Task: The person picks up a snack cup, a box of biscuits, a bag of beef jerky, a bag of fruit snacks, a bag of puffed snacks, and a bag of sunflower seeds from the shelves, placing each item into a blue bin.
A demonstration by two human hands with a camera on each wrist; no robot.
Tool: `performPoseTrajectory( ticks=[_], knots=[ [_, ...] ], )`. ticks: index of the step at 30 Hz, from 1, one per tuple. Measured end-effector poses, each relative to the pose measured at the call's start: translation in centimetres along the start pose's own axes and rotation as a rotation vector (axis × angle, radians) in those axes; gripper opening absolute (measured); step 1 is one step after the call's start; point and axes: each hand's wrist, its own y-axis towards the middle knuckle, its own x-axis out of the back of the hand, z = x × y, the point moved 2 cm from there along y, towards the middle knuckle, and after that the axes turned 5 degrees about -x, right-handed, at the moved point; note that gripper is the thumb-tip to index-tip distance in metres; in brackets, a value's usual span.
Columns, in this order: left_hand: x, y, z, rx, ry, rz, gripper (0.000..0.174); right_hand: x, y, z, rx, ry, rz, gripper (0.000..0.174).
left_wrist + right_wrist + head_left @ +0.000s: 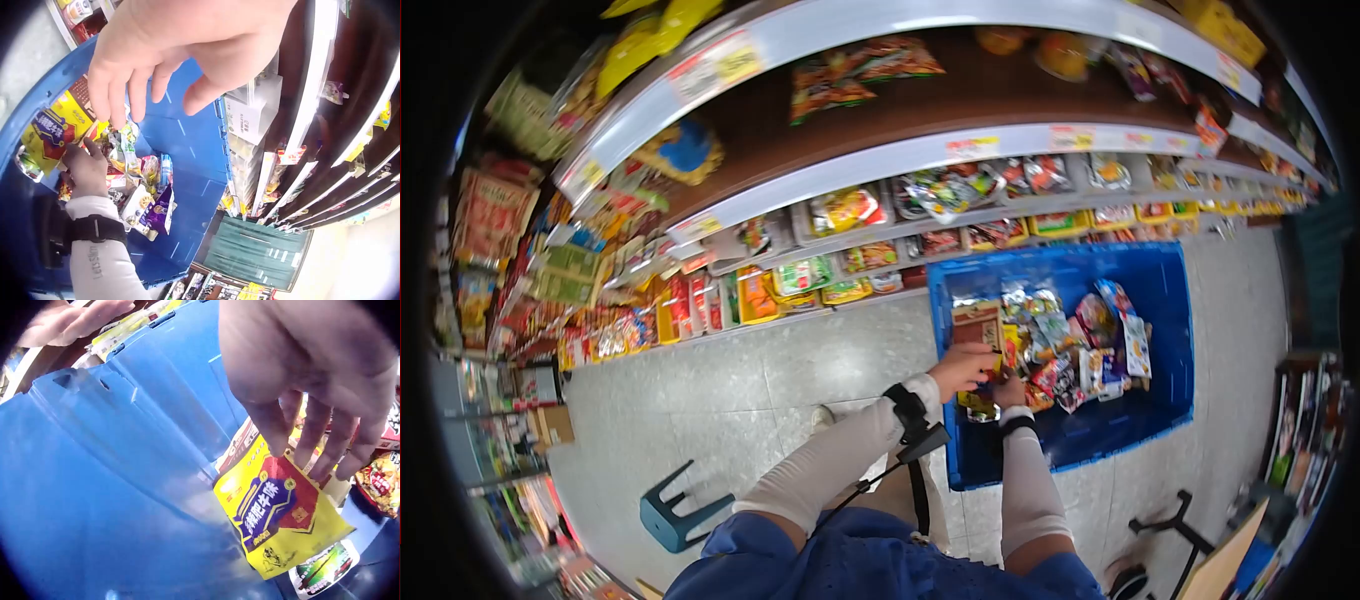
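Note:
A yellow packet with a red and purple print (269,509) is pinched at its edge by the right hand (312,381); in the left wrist view the same packet (56,131) tilts by the bin wall, the right hand (87,172) at its lower edge. Above it hangs the left hand (181,50), fingers relaxed and apart, holding nothing. Both the left hand (965,370) and right hand (1008,390) are over the near left side of a blue bin (1070,445). Mixed snack packets (1050,330) lie in the bin beside a brown packet (977,325).
Stocked shelves (840,235) run along the bin's far side, one upper shelf board (1000,95) partly bare. A teal stool (675,515) stands on the tiled floor at lower left. A black stand (1180,525) is at lower right, and a cardboard box (553,425) at far left.

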Motion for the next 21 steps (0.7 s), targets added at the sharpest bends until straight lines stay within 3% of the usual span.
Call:
performPoseTrajectory(
  ticks=[1, 4, 5, 6, 9, 10, 13, 15, 21],
  knots=[
    [-0.1, -0.3, -0.4, -0.001, 0.015, 0.010, 0.047, 1.2, -1.1, 1.7, -0.023, -0.211, -0.102, 0.051],
    [-0.2, -1.6, -1.3, -0.059, 0.044, 0.088, 0.048, 1.2, -0.1, -0.3, 0.100, 0.220, -0.096, 0.040],
    [-0.1, -2.1, -1.3, -0.075, 0.039, 0.109, 0.048, 2.0, -0.9, 0.6, 0.019, 0.352, -0.010, 0.040],
    [-0.1, -2.7, -1.5, -0.077, 0.032, 0.129, 0.046, 2.8, -2.8, 2.7, 0.067, 0.501, -0.042, 0.039],
    [1.0, -4.7, -1.6, -0.172, 0.068, 0.188, 0.040, 4.5, -6.0, 5.2, 0.068, 0.664, 0.007, 0.033],
    [1.7, -5.6, -1.8, -0.215, 0.100, 0.181, 0.037, 4.8, -8.8, 8.7, -0.002, 0.670, -0.037, 0.032],
    [3.7, -7.9, -0.8, -0.407, 0.157, 0.200, 0.032, 4.4, -13.2, 12.6, 0.112, 0.696, 0.037, 0.032],
    [6.0, -10.2, -0.2, -0.448, 0.274, 0.244, 0.032, 3.0, -15.8, 15.6, 0.167, 0.718, 0.091, 0.032],
    [15.7, -19.6, 2.5, -0.544, 0.208, 0.248, 0.034, -6.0, -24.2, 24.5, 0.296, 0.576, 0.121, 0.029]
  ],
)
